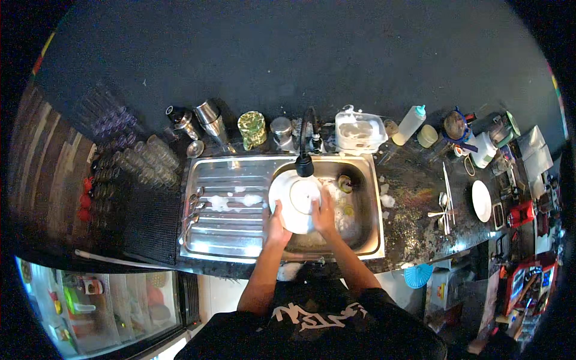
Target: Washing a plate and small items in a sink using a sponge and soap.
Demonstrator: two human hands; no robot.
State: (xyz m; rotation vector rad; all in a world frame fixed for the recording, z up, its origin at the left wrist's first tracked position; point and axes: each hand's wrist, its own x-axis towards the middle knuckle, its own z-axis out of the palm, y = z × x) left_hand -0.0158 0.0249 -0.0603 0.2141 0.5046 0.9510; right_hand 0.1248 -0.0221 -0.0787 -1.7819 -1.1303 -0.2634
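Both hands hold a white plate (294, 216) over the left part of a stainless steel sink basin (366, 225), its underside with the foot ring facing up. My left hand (278, 225) grips its lower left edge, thumb on top. My right hand (325, 213) has hold of the right side, thumb also on top. A black faucet head (304, 166) hangs just above the plate's far edge; whether water runs is hard to tell. Suds and some food scraps (345, 183) lie in the basin.
Spoons (194, 202) and foam rest on the ribbed drainboard (229, 225). Behind the sink stand cocktail shakers (210, 117), a camouflage-patterned cup (252, 128) and a sudsy plastic tub (360, 132). Glasses (153, 162) crowd the left. Rightward lie chopsticks (445, 198) and another white plate (481, 201).
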